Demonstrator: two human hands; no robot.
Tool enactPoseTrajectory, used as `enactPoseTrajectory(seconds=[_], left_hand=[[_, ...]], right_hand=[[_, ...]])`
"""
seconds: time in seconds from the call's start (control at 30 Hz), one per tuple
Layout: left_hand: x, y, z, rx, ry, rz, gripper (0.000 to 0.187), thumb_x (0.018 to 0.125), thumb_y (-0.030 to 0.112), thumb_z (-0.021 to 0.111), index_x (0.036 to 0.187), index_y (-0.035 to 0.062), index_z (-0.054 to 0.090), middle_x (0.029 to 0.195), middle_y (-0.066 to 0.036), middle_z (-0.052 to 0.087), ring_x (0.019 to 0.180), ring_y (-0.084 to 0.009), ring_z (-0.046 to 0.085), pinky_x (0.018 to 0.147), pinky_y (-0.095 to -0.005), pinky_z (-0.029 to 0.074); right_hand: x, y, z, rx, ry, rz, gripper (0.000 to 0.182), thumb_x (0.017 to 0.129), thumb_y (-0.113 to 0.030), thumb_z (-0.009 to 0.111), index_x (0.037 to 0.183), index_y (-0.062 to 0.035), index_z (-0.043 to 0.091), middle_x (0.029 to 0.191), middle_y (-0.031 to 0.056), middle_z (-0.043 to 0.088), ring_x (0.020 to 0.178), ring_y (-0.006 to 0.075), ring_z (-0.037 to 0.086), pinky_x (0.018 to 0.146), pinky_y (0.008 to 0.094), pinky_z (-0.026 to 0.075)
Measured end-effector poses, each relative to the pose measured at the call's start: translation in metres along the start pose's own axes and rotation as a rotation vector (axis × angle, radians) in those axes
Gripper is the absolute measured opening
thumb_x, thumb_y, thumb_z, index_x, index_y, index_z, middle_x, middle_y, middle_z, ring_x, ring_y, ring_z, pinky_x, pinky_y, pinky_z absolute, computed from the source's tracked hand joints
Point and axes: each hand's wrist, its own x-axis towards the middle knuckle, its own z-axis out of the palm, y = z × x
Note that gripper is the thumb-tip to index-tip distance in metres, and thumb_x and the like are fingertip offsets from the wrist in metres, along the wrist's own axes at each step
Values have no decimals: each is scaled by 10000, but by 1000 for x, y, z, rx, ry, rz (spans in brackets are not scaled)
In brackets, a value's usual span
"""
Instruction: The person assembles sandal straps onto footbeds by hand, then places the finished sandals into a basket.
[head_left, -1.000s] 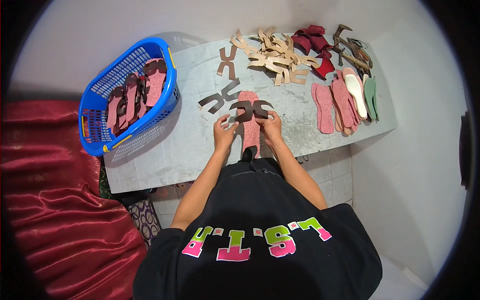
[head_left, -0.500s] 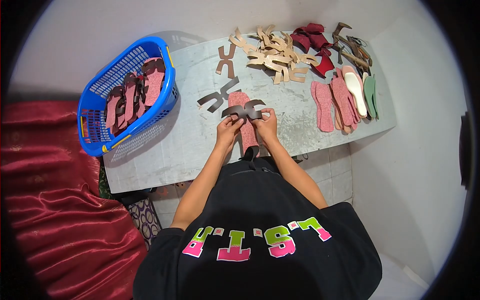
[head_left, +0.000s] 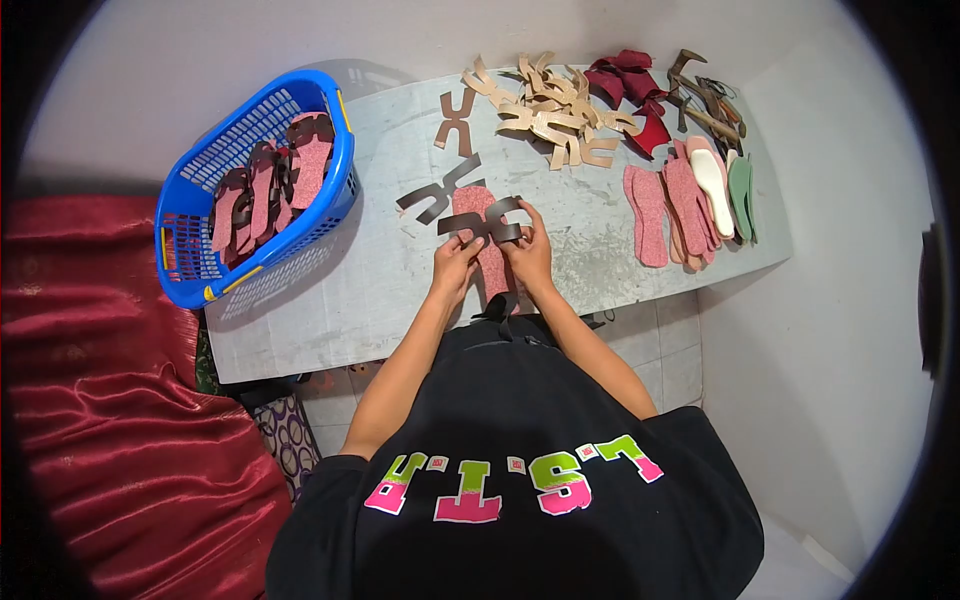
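Dark strap piece, gripped by both hands' fingers, has shifted slightly left.

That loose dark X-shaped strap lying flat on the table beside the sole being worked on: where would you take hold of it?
Probably by one of its splayed ends. The dark strap lies flat on the table, so pinch the lower left arm tip, coming from the near left side, where the table is bare. The pink sole and both hands crowd its right.

black shirt, upside-down pink and green letters "L.S.T.P"
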Motion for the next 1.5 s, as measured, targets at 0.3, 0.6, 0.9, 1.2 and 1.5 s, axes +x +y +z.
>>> enactPoseTrajectory(seconds=[0.3, 0.6, 0.9, 1.2, 1.5], left_hand=[[6, -5, 0, 151, 32, 289, 318, 844, 4, 717, 1088, 34, 515, 989, -89, 657, 784, -111, 620, 662, -242, 493], [-3, -6, 13, 310, 99, 554, 528, 799, -42, 722, 1260, 16, 472, 1107, -125, 614, 980, -210, 637, 856, -277, 509], [2, -6, 10, 271, -108, 527, 495, 834, -10, 705, 1264, -3, 461, 1179, -95, 562, 973, -168, 639, 845, -281, 543], [1, 4, 14, 507, 22, 470, 224, 893, 134, 698, 1007, -23, 584, 899, -88, 657, 762, -126, 627, 659, -274, 528], [5, 10, 3, 439, 1, 515, 154, 906, 64, 649, 1033, -10, 601, 910, -68, 676, 763, -107, 624, 670, -266, 513]], right_hand=[[4, 13, 0, 345, -66, 333, 693, 746, 186, 593, 1392, -42, 488, 1115, 109, 623, 957, 161, 629, 831, 263, 510], [4, 22, -4, 686, -12, 508, 670, 752, 230, 464, 1381, 1, 461, 1101, 101, 614, 951, 166, 602, 833, 246, 470], [1, 8, 0, 549, 128, 489, 564, 740, 220, 422, 1255, 15, 521, 1033, 110, 611, 817, 160, 610, 713, 256, 495], [0, -8, -5, 400, 27, 392, 583, 737, 212, 430, 1263, -19, 530, 967, 87, 601, 795, 141, 608, 685, 256, 503], [0, -18, -12, 169, -263, 351, 429, 790, 50, 629, 1197, -74, 569, 934, 34, 590, 799, 112, 566, 691, 250, 469]])
